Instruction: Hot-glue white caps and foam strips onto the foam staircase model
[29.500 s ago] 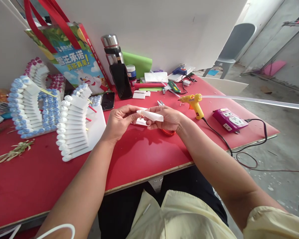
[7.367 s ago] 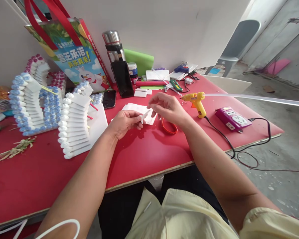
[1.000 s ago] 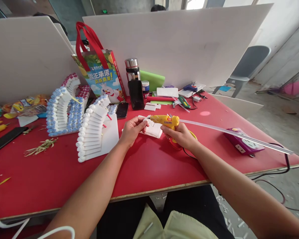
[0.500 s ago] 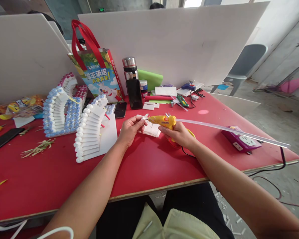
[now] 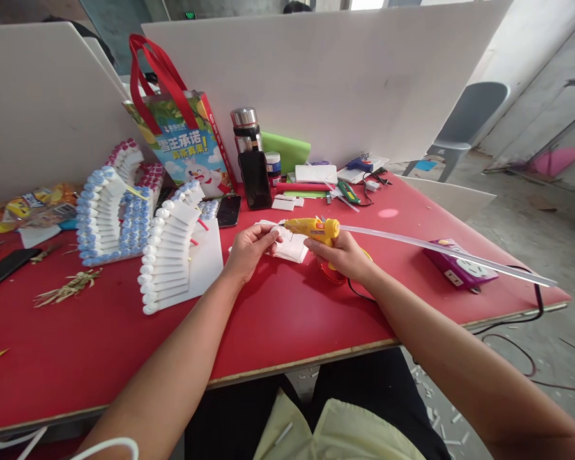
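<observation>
My right hand (image 5: pixel 341 252) is wrapped round a yellow hot glue gun (image 5: pixel 311 227), its nozzle pointing left. A long clear glue stick (image 5: pixel 441 245) sticks out of the gun's back end. Between the thumb and fingers of my left hand (image 5: pixel 253 248) is a small white piece (image 5: pixel 276 234), right at the nozzle; its exact kind is too small to make out. Under the nozzle lies a stack of white sheets (image 5: pixel 292 248). Left of my hands stands a curved fan of white rolled pieces (image 5: pixel 165 259) on a white board (image 5: pixel 208 255).
Blue-and-white rolled pieces (image 5: pixel 100 217) and a gift bag (image 5: pixel 186 147) stand back left. Behind my hands are a phone (image 5: pixel 229 211), a steel flask (image 5: pixel 246 128) and a green utility knife (image 5: pixel 348 192). A purple power strip (image 5: pixel 460 267) sits right, its cable over the table edge.
The white piece in my left hand has turned, and its upright tip no longer shows above the nozzle. The whole view has shifted slightly; my right hand keeps hold of the glue gun.
</observation>
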`<action>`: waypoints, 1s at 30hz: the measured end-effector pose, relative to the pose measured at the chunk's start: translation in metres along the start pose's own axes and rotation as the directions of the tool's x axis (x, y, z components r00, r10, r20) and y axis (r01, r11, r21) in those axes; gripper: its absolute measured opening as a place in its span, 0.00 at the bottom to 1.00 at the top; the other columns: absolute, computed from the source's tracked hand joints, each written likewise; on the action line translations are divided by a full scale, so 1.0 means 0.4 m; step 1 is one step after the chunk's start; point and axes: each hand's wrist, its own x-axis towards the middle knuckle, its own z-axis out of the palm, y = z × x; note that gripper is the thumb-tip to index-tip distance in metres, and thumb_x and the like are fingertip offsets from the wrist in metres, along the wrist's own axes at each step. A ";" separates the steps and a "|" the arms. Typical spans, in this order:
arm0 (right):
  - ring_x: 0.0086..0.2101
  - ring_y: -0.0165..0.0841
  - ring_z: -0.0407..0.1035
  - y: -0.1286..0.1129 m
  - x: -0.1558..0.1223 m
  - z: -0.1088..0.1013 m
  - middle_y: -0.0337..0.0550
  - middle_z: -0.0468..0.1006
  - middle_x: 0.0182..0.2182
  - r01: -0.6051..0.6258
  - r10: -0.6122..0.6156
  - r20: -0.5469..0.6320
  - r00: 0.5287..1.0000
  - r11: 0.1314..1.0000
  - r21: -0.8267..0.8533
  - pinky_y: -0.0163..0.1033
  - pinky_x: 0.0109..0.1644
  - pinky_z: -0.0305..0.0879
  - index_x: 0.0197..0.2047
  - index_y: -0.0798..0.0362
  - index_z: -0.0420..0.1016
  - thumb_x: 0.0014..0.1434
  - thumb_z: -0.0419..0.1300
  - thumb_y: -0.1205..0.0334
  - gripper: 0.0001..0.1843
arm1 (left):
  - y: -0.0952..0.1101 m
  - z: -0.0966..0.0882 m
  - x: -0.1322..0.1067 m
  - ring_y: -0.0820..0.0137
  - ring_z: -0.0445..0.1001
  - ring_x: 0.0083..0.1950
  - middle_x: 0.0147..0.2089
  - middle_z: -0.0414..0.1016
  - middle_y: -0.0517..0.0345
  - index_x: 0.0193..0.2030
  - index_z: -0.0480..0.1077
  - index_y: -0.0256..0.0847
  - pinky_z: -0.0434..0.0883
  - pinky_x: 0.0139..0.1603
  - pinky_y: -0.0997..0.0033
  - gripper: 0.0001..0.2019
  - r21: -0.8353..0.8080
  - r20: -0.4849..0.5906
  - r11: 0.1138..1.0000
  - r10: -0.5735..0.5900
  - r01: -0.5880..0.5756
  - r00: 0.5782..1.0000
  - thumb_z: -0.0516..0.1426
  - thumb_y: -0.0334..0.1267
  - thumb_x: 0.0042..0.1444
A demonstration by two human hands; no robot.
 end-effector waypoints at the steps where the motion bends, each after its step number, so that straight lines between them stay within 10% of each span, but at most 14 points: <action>1: 0.24 0.27 0.55 -0.001 0.000 0.000 0.35 0.64 0.22 0.015 -0.015 0.013 1.000 1.000 0.003 0.38 0.28 0.51 0.31 0.54 0.70 0.63 0.62 0.43 0.22 | 0.001 0.001 0.000 0.76 0.68 0.27 0.34 0.78 0.54 0.39 0.78 0.36 0.67 0.32 0.72 0.14 -0.003 -0.001 1.000 -0.002 0.002 1.000 0.68 0.45 0.53; 30: 0.24 0.28 0.52 -0.005 -0.004 -0.005 0.35 0.61 0.22 -0.013 0.013 0.004 1.000 1.000 -0.019 0.38 0.28 0.50 0.29 0.53 0.69 0.61 0.63 0.41 0.23 | 0.008 0.002 -0.001 0.77 0.67 0.27 0.34 0.78 0.54 0.38 0.78 0.36 0.66 0.31 0.73 0.14 -0.005 -0.023 1.000 -0.009 0.009 1.000 0.69 0.45 0.52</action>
